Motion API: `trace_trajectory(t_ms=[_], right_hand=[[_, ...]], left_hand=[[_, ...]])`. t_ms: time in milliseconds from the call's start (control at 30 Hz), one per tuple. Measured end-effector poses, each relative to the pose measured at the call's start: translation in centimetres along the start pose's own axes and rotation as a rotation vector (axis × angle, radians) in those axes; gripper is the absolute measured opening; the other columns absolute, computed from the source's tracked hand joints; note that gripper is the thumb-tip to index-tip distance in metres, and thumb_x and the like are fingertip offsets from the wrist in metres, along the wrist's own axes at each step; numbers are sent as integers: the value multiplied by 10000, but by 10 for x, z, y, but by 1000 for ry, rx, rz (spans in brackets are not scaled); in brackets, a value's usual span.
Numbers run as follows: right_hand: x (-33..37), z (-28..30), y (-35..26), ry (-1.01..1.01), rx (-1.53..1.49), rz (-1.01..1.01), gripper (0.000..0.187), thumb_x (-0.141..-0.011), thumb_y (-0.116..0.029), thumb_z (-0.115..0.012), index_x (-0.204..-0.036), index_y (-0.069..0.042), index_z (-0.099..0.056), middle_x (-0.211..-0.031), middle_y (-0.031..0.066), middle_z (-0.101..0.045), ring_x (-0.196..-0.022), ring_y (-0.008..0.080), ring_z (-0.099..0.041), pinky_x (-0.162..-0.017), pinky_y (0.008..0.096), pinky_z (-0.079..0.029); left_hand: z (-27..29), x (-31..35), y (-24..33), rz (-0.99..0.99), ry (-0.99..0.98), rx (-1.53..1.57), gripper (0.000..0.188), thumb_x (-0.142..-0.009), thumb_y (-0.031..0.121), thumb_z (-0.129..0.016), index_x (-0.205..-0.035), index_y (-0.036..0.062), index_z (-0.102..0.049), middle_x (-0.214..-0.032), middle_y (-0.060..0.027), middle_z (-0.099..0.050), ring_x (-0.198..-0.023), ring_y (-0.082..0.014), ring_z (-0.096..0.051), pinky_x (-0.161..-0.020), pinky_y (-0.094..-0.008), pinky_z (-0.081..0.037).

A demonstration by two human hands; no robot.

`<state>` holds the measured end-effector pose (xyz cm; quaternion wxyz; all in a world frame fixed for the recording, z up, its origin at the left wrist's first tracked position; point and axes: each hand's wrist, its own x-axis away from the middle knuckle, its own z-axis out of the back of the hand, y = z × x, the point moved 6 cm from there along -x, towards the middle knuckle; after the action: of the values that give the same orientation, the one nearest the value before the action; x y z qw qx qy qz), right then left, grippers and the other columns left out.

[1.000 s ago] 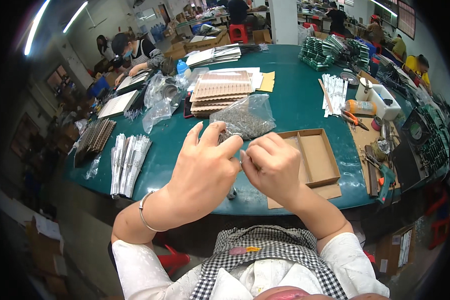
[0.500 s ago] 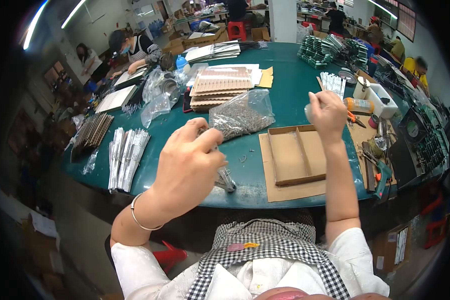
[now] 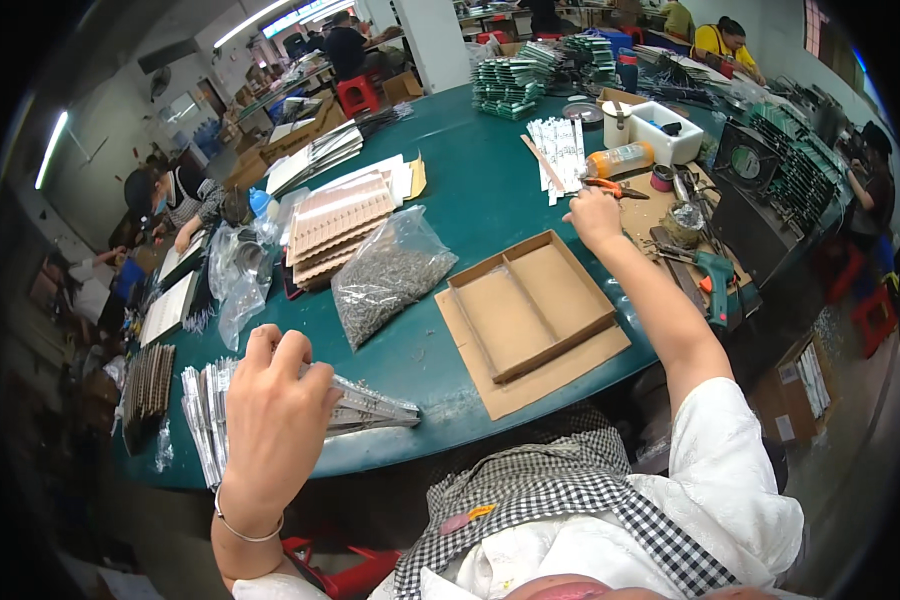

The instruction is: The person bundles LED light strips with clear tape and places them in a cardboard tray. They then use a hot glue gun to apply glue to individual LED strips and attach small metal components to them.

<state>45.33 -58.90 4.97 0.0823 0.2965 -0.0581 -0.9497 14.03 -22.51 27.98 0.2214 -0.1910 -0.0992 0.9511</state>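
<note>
My left hand (image 3: 275, 405) is curled over a bundle of thin silvery strips (image 3: 375, 408) at the table's near left edge; the bundle's free end points right. More such strips (image 3: 202, 415) lie beside that hand. My right hand (image 3: 595, 218) reaches forward with its fingers bent down, close to orange-handled pliers (image 3: 610, 187); its fingertips are partly hidden, and what they hold, if anything, does not show. Between my arms a shallow cardboard tray with a divider (image 3: 582, 287) rests on a flat cardboard sheet (image 3: 502, 400). A clear bag of small grey metal pieces (image 3: 390, 280) lies left of the tray.
Stacked brown slotted boards (image 3: 340, 222) lie behind the bag. White strips (image 3: 560, 150), an orange bottle (image 3: 620, 160), a white tub (image 3: 665, 133) and a green glue gun (image 3: 715, 285) lie on the right. Green frames (image 3: 515, 85) are piled farther back. A person works at the far left.
The view has turned right. My right hand has come down from its raised position to beside the pliers. My left hand has lowered leftward, with the strip bundle now lying more in view.
</note>
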Motion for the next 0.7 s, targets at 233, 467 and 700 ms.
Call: trace_trajectory(t_ms=[233, 467, 700], right_hand=[[24, -1, -14, -215, -103, -92, 277, -793, -324, -799, -937, -92, -753, -1033, 93, -674, -1062, 280, -608, -869, 430, -505], [20, 148, -159, -309, -1342, 203, 570, -768, -320, -858, -1258, -93, -677, -1264, 136, -653, -1181, 312, -610, -1047, 411, -468], [81, 222, -310, -519, -1992, 487, 878, -683, -283, -936, -1362, 6, -459, -1296, 171, -596, -1204, 276, -580, -1030, 388, -466]], left_hand=[[-8, -10, -2, -1, -25, -48, 199, -675, 85, -810, -804, 11, -678, -1107, -103, -653, -1082, -348, -566, -837, -428, -513], [-11, -24, 2, -110, 52, 48, 151, -745, 20, -729, -890, 46, -692, -967, -51, -703, -1007, -335, -612, -768, -429, -535], [0, -25, 18, -136, 139, 196, 313, -758, 13, -708, -1068, 51, -705, -1073, -92, -718, -1003, -334, -656, -847, -431, -552]])
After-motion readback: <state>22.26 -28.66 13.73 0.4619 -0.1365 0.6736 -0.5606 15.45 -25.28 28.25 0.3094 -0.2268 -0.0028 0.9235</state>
